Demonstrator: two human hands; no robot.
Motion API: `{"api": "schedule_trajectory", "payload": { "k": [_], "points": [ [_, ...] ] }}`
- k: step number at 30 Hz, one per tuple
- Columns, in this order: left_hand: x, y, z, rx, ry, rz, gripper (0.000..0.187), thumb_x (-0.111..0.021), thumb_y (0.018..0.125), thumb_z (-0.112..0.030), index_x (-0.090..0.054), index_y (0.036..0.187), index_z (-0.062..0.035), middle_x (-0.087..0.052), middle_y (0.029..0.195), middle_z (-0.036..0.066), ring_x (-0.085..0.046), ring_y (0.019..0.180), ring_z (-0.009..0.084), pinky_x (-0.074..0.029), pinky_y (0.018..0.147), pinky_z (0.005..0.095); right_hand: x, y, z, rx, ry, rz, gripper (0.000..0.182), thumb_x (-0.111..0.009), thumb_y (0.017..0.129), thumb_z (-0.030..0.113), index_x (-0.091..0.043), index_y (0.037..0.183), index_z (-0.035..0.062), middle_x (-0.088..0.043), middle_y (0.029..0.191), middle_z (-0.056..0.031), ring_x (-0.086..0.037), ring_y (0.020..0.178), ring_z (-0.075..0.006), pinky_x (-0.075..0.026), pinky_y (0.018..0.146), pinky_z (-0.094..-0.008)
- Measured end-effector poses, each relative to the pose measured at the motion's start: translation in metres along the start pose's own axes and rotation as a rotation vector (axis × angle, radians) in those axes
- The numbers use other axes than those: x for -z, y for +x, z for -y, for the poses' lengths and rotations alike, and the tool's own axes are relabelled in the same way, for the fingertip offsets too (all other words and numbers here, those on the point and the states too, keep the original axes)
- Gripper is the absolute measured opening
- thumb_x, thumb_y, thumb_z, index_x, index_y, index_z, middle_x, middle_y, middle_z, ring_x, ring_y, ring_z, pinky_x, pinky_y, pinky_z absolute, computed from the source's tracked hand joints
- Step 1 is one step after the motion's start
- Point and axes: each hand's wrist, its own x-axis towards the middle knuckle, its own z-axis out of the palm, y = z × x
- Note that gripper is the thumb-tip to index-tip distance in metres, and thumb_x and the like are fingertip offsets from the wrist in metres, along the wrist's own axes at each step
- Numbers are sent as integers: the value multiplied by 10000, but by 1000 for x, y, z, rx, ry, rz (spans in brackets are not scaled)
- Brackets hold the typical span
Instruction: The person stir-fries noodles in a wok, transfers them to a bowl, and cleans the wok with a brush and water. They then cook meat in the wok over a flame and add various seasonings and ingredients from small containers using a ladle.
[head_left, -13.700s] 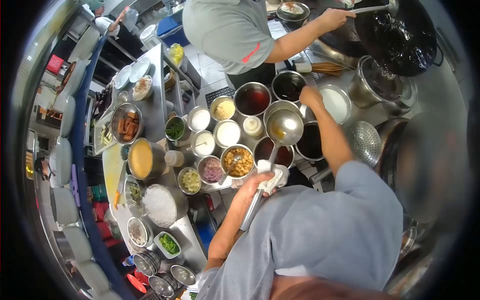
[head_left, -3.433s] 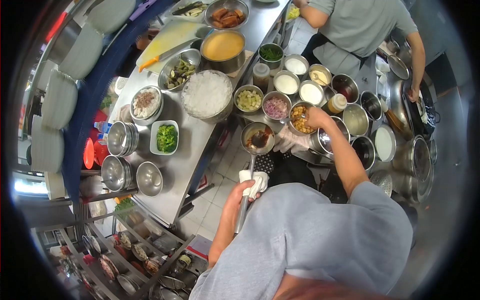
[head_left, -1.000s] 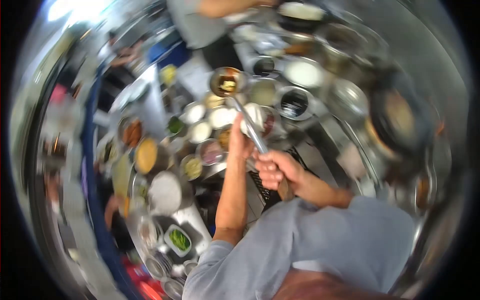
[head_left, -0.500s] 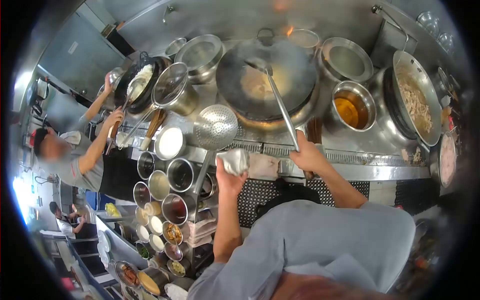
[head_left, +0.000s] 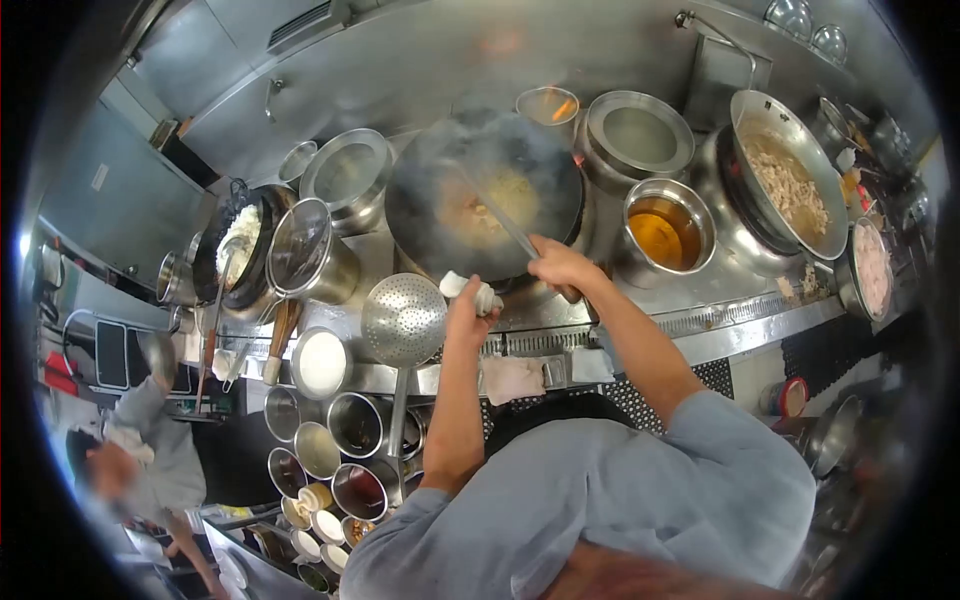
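Observation:
My right hand (head_left: 562,268) is closed around the handle of a long ladle (head_left: 515,235), which slants into the big dark wok (head_left: 412,228). Steam blurs the ladle's bowl among the yellowish food (head_left: 490,205) in the wok. At the wok's near rim, my left hand (head_left: 466,325) grips a bunched white cloth (head_left: 487,298). Just left of that hand, a perforated strainer (head_left: 404,315) lies with its handle toward me.
A pot of amber liquid (head_left: 658,238) stands right of the wok, with a tilted pan of cooked pieces (head_left: 790,190) beyond. Sauce containers (head_left: 322,362) crowd the lower left. Another wok (head_left: 265,250) holds white food. A co-worker (head_left: 155,450) stands at far left.
Both my hands have moved forward to the wok, the left with the cloth. The ladle has gone lower into the food. The co-worker has turned away from the other wok. My view has shifted.

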Motion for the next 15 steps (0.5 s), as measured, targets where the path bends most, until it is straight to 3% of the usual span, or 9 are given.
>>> {"api": "schedule_trajectory", "payload": {
  "k": [1,2,4,6,10,12,15],
  "points": [
    [-1,8,-3,49,-30,-71,168,-600,862,-221,-531,969,-111,-591,825,32,-573,687,169,-430,479,269,-2,-16,-1,2,-141,13,428,-527,771,112,-496,1195,56,-612,757,-158,-566,490,-229,-452,466,-369],
    [2,19,-5,51,-32,-67,168,-600,862,-221,-531,969,-111,-591,825,32,-573,687,169,-430,479,269,-4,-32,-6,7,-279,26,475,-532,764,110,-503,1238,89,-595,737,-105,-532,463,-171,-442,445,-342],
    [11,38,-5,68,87,-62,141,-574,835,-166,-533,943,-85,-589,774,53,-565,624,175,-406,429,270,2,-45,-71,383,-503,-126,570,-539,771,120,-445,1330,53,-607,724,-144,-580,497,-221,-476,493,-375],
    [10,33,1,24,76,-88,128,-557,823,-143,-533,926,-71,-589,741,68,-558,589,180,-396,411,278,28,-105,-4,-105,-252,73,651,-547,773,132,-389,1405,113,-609,706,-125,-574,487,-203,-480,485,-360],
    [-3,19,-1,-89,18,-158,92,-543,847,-143,-549,891,-63,-604,742,83,-563,550,170,-373,383,264,39,-122,18,-174,-128,-81,628,-538,782,118,-396,1394,130,-609,685,-123,-564,464,-193,-478,466,-345],
    [3,17,4,-95,18,-143,90,-536,855,-135,-551,878,-50,-604,729,92,-563,526,171,-364,374,255,24,-106,3,-71,-101,-295,495,-539,788,114,-494,1281,107,-556,604,-58,-504,420,-137,-415,397,-290],
    [6,32,3,-88,99,-180,97,-529,861,-128,-545,871,-32,-605,724,102,-570,533,183,-366,375,257,-10,-96,-11,-213,167,-215,396,-538,851,134,-495,1239,67,-529,615,-44,-496,410,-144,-395,372,-299]
  ]
}}
